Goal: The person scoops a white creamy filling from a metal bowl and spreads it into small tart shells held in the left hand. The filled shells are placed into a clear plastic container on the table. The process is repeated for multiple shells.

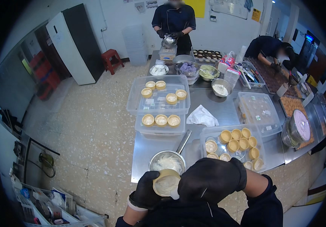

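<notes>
My left hand (pixel 148 188), in a black glove, grips a pale yellow tart shell (pixel 167 185) with its open side tilted up toward me. White cream coats the inside of the shell. My right hand (pixel 208 181), also gloved in black, is closed around a utensil with a white end (pixel 175 193). That end touches the shell's lower right rim; the hand hides the rest of the tool. Just beyond the shell, a metal saucepan (pixel 155 164) holds white cream (pixel 167 162), its handle (pixel 184 141) pointing away and to the right.
A clear plastic tub (pixel 204 134) of several tart shells stands right, partly behind my right hand. More shells sit in two stacked clear containers (pixel 158 109) ahead. A white cloth (pixel 202 116) lies between. Mixing bowls (pixel 221 88) stand farther back. Two co-workers (pixel 174 17) work beyond.
</notes>
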Demonstrator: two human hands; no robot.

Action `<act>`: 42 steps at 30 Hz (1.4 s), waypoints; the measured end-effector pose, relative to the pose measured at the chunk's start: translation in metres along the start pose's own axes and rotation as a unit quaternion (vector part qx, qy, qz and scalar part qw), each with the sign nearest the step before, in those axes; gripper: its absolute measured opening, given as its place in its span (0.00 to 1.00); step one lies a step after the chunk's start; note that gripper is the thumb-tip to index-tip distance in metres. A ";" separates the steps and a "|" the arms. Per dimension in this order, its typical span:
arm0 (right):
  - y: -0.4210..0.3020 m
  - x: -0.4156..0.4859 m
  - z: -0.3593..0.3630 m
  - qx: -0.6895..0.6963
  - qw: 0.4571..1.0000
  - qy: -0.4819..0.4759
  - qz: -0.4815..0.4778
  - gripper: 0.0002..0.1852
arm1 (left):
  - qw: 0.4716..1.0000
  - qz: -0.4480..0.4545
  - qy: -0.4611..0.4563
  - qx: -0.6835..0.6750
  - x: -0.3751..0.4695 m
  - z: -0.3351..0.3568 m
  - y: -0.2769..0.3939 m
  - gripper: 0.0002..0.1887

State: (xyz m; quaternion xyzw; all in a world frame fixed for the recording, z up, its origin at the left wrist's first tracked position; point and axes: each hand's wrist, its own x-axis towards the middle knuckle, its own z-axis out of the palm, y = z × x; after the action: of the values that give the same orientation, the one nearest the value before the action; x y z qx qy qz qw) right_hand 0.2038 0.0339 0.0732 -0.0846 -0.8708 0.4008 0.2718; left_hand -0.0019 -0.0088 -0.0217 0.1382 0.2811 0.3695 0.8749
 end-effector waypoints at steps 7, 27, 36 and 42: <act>0.008 -0.016 0.006 -0.097 0.994 0.043 -0.005 0.13 | 0.956 0.146 0.067 0.246 0.004 0.013 0.002 0.24; 0.020 -0.045 0.056 0.039 0.971 0.231 0.057 0.15 | 0.956 0.274 0.086 0.056 0.016 0.013 -0.004 0.39; 0.028 -0.044 0.064 0.167 0.899 0.404 0.040 0.05 | 0.971 0.214 0.084 0.062 0.007 0.014 0.002 0.34; 0.030 -0.047 0.061 0.093 0.925 0.368 0.024 0.06 | 0.907 0.276 0.097 0.304 0.007 0.014 0.003 0.29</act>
State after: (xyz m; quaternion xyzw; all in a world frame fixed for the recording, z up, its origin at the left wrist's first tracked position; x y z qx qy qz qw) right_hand 0.2083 -0.0032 -0.0007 -0.2211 -0.6663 0.4266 0.5703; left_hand 0.0087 -0.0020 -0.0122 0.4329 0.4133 0.5048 0.6221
